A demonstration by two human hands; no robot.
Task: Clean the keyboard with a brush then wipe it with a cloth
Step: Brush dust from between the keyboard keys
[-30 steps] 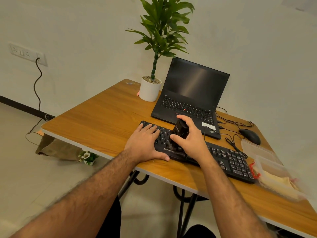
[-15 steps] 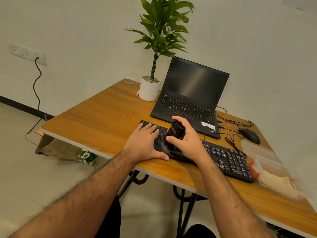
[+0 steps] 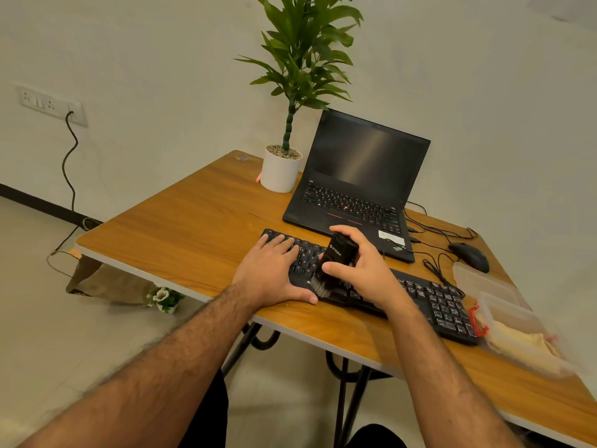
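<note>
Now, head view, your left hand flat with straight fingers on the keyboard at its left end, your right hand gripping the brush, bristles down on the keys, keyboard on the table before the laptop, cloth in a box at right.

The left hand lies flat on the left end of the keyboard, fingers straight. The right hand grips the black brush, bristles down on the keys. Behind stand a laptop and plant; a mouse and plastic boxes lie at right on the table.
</note>
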